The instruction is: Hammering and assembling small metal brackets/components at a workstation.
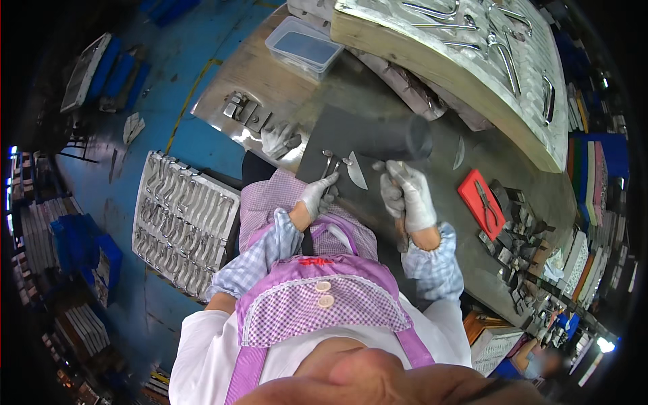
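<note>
My left hand [317,196], in a white glove, is closed on a slim shiny metal part [328,169] at the near edge of a dark grey mat [317,145]. Two rounded ends stick up beyond the fingers; whether they belong to one piece I cannot tell. Just right of them a pale pointed blade-shaped piece [356,171] shows against the mat. My right hand [410,196], also gloved, is closed round a tool with a brownish handle [402,236] that comes out below the fist. A small dark end [378,165] shows by its fingertips; the tool's kind is unclear.
A rolled mat end [408,137] lies ahead. Pliers [484,202] rest on a red tray [472,191] at right, near metal blocks. Farther off are a foam tray of chrome parts [432,40], a clear box [304,50], a loose glove [278,140]. Another tray [233,216] stands left.
</note>
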A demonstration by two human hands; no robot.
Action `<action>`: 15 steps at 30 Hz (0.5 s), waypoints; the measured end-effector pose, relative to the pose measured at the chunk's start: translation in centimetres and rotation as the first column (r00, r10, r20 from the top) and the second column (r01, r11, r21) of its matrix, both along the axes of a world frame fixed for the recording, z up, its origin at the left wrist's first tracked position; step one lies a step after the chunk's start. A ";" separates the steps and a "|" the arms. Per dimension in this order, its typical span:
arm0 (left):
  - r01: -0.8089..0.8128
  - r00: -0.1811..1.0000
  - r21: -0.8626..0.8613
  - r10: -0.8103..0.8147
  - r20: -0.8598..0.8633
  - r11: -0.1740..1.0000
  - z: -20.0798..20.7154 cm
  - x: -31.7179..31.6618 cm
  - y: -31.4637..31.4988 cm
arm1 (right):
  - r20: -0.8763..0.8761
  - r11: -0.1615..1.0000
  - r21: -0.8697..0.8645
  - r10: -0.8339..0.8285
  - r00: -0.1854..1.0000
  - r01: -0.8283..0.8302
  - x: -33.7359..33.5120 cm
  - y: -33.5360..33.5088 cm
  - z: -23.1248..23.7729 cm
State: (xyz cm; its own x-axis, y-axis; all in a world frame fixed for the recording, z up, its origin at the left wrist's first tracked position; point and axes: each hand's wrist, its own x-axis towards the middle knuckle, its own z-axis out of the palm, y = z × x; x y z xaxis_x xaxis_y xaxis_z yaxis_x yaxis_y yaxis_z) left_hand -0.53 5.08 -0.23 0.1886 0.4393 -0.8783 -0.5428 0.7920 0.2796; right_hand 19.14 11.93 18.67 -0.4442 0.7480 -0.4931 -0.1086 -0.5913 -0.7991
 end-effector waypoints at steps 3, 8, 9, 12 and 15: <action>-0.052 0.998 0.050 0.054 -0.037 0.997 -0.2 0.2 -0.5 | 0.137 0.954 0.299 -0.062 0.989 0.018 -3.4 -0.2 9.6; -0.075 0.997 0.100 0.076 -0.008 0.992 -0.2 1.0 -1.4 | 0.073 0.892 0.311 -0.366 0.928 0.328 -1.1 -0.3 -4.0; -0.119 0.992 0.169 0.123 -0.012 0.978 -0.6 1.0 0.0 | 0.310 0.872 0.479 -0.274 0.910 0.100 -1.0 -1.3 -9.3; -0.194 0.978 0.183 0.205 -0.044 0.964 -1.1 1.3 -1.6 | 0.788 0.862 0.355 -0.068 0.611 -0.362 0.9 -2.6 -16.5; 0.003 0.996 -0.034 -0.006 -0.090 0.999 0.7 -0.7 0.6 | 0.757 0.932 0.350 -0.220 0.615 -0.097 5.5 -0.2 -15.2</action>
State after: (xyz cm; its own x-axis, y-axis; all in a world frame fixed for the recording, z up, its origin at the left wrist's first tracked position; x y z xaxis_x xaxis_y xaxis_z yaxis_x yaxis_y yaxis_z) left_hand -1.27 5.71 0.51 0.1102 0.4086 -0.9060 -0.5135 0.8039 0.3001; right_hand 24.59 11.70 3.51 0.0402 0.9371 -0.3467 0.6153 -0.2966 -0.7304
